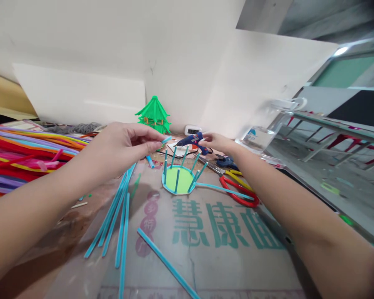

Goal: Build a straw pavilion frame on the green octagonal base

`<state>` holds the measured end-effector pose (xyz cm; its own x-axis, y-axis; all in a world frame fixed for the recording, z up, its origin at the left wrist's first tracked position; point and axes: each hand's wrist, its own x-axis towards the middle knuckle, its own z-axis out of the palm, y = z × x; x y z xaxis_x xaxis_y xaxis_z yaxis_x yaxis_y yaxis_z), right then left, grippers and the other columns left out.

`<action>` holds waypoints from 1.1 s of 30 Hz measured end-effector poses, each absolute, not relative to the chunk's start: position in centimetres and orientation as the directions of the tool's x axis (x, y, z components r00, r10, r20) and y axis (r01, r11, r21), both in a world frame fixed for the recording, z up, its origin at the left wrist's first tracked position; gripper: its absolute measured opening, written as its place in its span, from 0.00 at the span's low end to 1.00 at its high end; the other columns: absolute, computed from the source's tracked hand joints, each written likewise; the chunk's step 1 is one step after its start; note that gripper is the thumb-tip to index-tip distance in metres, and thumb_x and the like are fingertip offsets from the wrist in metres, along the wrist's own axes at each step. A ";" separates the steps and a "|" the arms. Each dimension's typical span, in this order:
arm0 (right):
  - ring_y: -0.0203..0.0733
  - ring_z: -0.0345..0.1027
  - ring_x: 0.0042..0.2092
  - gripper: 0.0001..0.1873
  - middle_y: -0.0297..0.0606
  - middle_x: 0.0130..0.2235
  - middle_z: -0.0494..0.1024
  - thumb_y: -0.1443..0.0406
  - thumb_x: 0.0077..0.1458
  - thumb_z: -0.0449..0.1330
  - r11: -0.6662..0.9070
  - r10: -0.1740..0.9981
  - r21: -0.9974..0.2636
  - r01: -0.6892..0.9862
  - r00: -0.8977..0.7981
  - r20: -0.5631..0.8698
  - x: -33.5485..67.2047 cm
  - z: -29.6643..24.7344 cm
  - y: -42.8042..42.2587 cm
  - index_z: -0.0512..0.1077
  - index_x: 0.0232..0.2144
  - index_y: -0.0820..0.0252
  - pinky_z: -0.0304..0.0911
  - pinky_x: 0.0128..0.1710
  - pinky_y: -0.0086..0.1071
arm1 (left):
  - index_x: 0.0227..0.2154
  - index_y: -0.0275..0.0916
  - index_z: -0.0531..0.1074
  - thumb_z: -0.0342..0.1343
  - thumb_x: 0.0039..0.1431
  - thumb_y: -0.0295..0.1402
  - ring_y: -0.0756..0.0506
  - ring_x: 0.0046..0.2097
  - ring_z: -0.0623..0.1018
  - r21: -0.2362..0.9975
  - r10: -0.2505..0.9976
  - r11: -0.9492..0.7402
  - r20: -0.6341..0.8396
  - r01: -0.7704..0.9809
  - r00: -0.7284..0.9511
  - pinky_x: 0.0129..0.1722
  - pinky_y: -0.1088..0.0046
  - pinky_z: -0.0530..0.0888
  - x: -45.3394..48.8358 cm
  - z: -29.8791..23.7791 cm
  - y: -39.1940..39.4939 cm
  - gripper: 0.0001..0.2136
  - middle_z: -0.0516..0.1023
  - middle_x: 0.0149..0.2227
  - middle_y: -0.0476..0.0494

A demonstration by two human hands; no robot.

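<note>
Between the thumb and fingers of my left hand (129,143) is a short piece of blue pipe cleaner (166,140). My right hand (217,142) grips a dark blue glue gun (190,140), its nozzle pointing left toward that piece. Below both hands lies a round yellow-green base (176,176) edged in blue, with several short blue stems standing up around its rim. A long blue pipe cleaner (222,189) runs from the rim to the right. More blue pipe cleaners (112,220) lie loosely bunched at the left, and a single one (166,261) rests in front.
Multicoloured pipe cleaners (25,158) are heaped at the left. A green tree-shaped piece (154,114) and a small white digital display (192,130) stand at the back. Red-handled scissors (237,192), dark blue pliers (225,161) and a clear plastic jug (262,131) are at the right.
</note>
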<state>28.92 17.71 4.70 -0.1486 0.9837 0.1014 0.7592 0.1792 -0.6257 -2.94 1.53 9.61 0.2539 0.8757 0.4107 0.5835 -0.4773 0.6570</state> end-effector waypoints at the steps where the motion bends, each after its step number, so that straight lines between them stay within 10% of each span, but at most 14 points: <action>1: 0.44 0.75 0.38 0.23 0.44 0.42 0.82 0.58 0.51 0.71 0.163 0.985 -0.606 0.778 -0.094 0.144 29.7 5.4 17.1 0.75 0.47 0.62 0.69 0.40 0.34 | 0.42 0.47 0.82 0.58 0.59 0.45 0.44 0.39 0.80 0.657 0.867 -0.492 0.426 0.571 0.258 0.38 0.72 0.74 -2.9 9.6 1.4 0.13 0.84 0.39 0.49; 7: 0.47 0.74 0.44 0.15 0.44 0.44 0.80 0.57 0.61 0.60 0.251 0.844 -0.545 0.800 0.095 0.527 31.6 9.5 10.6 0.74 0.45 0.59 0.68 0.45 0.40 | 0.44 0.44 0.78 0.58 0.62 0.41 0.46 0.39 0.79 0.564 0.790 -0.592 0.548 0.576 0.275 0.40 0.73 0.74 -1.7 9.5 0.2 0.12 0.83 0.39 0.49; 13: 0.46 0.75 0.40 0.05 0.38 0.37 0.82 0.63 0.62 0.61 0.737 0.544 -0.265 0.622 -0.314 0.778 25.7 11.0 0.8 0.77 0.35 0.52 0.70 0.42 0.41 | 0.50 0.43 0.69 0.59 0.62 0.35 0.47 0.40 0.79 0.508 0.735 -0.665 0.578 0.548 0.355 0.39 0.72 0.72 0.1 7.7 -1.0 0.14 0.79 0.37 0.51; 22: 0.43 0.73 0.37 0.06 0.42 0.36 0.81 0.71 0.63 0.59 0.843 0.163 0.278 0.460 -0.711 0.684 23.5 9.2 -1.6 0.75 0.41 0.59 0.69 0.36 0.39 | 0.47 0.45 0.68 0.57 0.62 0.31 0.46 0.38 0.78 0.435 0.648 -0.748 0.641 0.501 0.412 0.40 0.67 0.71 1.6 6.7 -2.7 0.11 0.77 0.35 0.52; 33: 0.47 0.70 0.42 0.07 0.43 0.40 0.81 0.70 0.64 0.57 0.805 0.157 0.405 0.433 -0.814 0.559 24.1 8.3 -1.4 0.74 0.43 0.59 0.67 0.43 0.43 | 0.51 0.46 0.67 0.58 0.64 0.33 0.45 0.44 0.78 0.428 0.631 -0.753 0.685 0.500 0.364 0.48 0.63 0.72 1.5 5.4 -1.8 0.14 0.79 0.41 0.49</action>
<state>24.11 -1.41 8.34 -0.8143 0.1567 0.5589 0.4331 0.8050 0.4055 1.46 -1.83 5.39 0.3637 0.6309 0.6854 0.4997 -0.7531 0.4280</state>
